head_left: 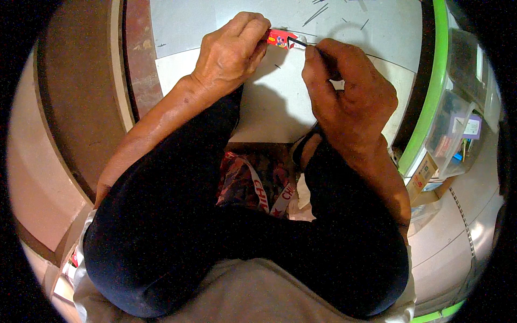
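Observation:
My left hand [231, 51] is closed around a small, narrow red item [278, 39] with a cartoon print and a whitish far end; its exact kind does not show. From the other side, my right hand [353, 86] pinches a thin black stick-like piece [298, 42]. The piece's slightly bent tip lies against or just over the whitish end of the red item; contact is hard to tell. Both hands are raised above a white work surface [274, 102], between and beyond my knees. My fingers hide the rest of both pieces.
Several thin black strips [316, 14] lie scattered on a pale sheet [188, 27] covering the far part of the surface. A green edge [431, 102] curves along the right, with clear plastic bins [458, 129] and a cardboard box [421, 175] beyond it. Patterned cloth [237, 180] shows between my legs.

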Demonstrator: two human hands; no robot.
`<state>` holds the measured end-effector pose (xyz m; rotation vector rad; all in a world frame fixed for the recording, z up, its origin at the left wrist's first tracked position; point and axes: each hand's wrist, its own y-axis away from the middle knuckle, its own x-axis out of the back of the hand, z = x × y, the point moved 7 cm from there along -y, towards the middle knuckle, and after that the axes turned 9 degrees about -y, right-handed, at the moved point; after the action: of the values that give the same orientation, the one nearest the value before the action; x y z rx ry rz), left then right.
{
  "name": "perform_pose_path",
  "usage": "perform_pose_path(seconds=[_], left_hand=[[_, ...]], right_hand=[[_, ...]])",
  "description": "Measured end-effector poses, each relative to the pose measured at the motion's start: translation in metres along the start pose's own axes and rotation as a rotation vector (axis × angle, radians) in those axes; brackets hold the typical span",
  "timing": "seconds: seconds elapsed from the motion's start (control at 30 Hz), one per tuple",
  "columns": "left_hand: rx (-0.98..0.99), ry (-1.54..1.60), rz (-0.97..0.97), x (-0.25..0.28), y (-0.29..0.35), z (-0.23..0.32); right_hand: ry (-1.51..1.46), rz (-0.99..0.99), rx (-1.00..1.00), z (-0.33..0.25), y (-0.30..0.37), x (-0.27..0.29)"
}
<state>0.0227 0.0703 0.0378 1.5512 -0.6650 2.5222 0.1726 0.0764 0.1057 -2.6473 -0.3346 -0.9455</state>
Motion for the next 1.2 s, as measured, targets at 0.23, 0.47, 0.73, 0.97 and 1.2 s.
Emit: perform_pose_path(seconds=[0.23, 0.47, 0.73, 0.97, 1.2], left_hand=[[0.026, 0.0, -0.051, -0.003, 0.002, -0.003], [0.022, 0.065, -0.06, -0.005, 0.004, -0.001], [0.062, 0.068, -0.142, -0.006, 0.004, -0.001], [0.05, 0.085, -0.181, -0.009, 0.003, 0.002], [-0.002, 0.056, -0.238, -0.008, 0.004, 0.005]], right_hand=[[-0.032, -0.006, -0.004, 0.002, 0.0, -0.002], [-0.371, 0.04, -0.21, 0.025, 0.007, -0.004], [-0.407, 0.06, -0.294, 0.036, 0.009, -0.006], [-0.508, 0.077, -0.365, 0.048, 0.012, -0.009], [-0.507, 0.076, -0.33, 0.04, 0.01, -0.005]])
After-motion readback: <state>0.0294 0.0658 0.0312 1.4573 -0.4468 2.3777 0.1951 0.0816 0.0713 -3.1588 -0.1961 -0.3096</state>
